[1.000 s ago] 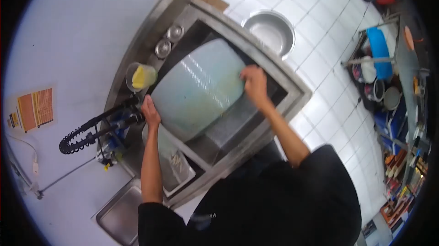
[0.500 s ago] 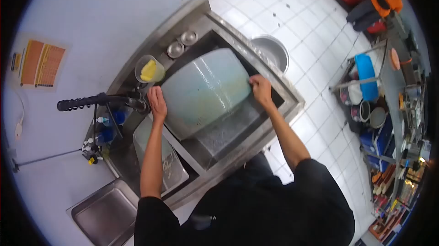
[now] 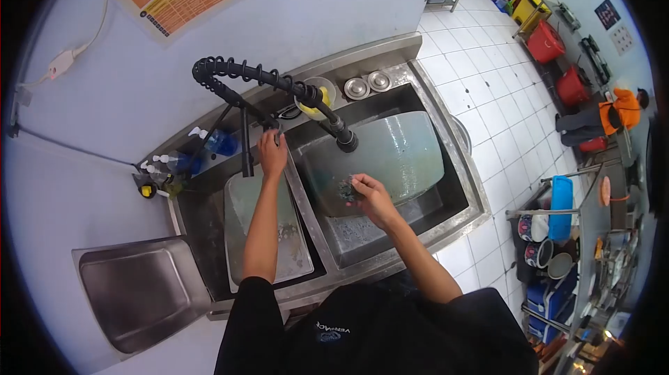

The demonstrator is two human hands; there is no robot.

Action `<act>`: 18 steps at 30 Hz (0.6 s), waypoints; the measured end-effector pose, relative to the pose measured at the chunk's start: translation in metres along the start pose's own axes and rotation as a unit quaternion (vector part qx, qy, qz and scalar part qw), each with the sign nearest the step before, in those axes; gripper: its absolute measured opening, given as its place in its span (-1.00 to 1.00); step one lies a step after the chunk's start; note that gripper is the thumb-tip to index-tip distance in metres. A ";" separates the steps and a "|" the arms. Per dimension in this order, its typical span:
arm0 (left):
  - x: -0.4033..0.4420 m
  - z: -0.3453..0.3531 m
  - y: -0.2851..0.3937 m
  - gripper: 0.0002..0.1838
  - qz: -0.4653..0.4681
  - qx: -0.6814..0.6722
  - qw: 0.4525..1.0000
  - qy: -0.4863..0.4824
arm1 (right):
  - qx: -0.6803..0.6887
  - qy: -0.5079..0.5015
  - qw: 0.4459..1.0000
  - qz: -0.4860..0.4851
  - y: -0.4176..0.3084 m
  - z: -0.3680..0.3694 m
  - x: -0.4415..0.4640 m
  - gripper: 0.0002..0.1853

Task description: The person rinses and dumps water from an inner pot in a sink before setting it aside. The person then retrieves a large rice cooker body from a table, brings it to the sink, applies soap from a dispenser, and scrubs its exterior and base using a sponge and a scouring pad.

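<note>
My left hand (image 3: 273, 153) is closed around the handle at the base of the black spring-hose faucet (image 3: 240, 72); the fingers partly hide that handle. In my right hand (image 3: 374, 201) is a dark, fuzzy scouring pad (image 3: 346, 189), held over the near side of a large grey-green plastic tub (image 3: 408, 148). The tub lies bottom up in the right basin (image 3: 362, 242), its surface wet and shiny. Directly above the tub hangs the faucet's spray head (image 3: 345, 139). A second greyish container (image 3: 268, 235) rests in the left basin, below my left forearm.
Behind the sink stand a clear container with yellow pieces (image 3: 317, 98), two metal strainers (image 3: 367, 86) and several pump bottles (image 3: 174, 162). A metal basin (image 3: 139, 291) is at the left. Shelving (image 3: 557, 235) holds kitchenware at the right. Farther off is a person in orange (image 3: 620, 110).
Both hands have left the tub's edges. My left hand is now at the faucet handle, and my right hand has a scouring pad in it. The camera view has shifted.
</note>
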State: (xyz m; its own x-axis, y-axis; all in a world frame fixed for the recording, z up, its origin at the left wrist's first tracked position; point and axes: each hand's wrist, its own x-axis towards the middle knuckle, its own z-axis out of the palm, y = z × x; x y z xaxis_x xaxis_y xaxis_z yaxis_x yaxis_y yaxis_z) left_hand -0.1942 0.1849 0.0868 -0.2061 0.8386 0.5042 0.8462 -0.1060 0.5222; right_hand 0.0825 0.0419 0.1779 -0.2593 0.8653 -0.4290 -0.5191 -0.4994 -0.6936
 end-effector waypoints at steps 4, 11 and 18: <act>-0.009 0.007 -0.019 -0.71 -0.002 -0.096 0.975 -0.199 | 0.017 0.051 0.998 -0.033 -0.024 0.001 0.004 -0.81; 0.000 -0.042 0.166 -0.65 -0.050 -0.585 0.808 -0.044 | -0.081 0.160 0.981 -0.068 -0.048 -0.022 0.014 -0.74; -0.007 -0.054 0.246 -0.87 -0.137 -0.602 0.772 -0.152 | -0.121 0.201 0.970 -0.067 -0.029 -0.036 -0.013 -0.68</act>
State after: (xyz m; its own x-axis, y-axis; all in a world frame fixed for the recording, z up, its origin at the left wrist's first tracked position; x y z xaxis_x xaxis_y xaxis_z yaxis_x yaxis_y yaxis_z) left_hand -0.0106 0.1240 0.2484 -0.0173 0.9848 0.1728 -0.3175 -0.1693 0.9330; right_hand 0.1300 0.0440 0.1827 0.1606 0.8605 -0.4835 -0.3079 -0.4218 -0.8528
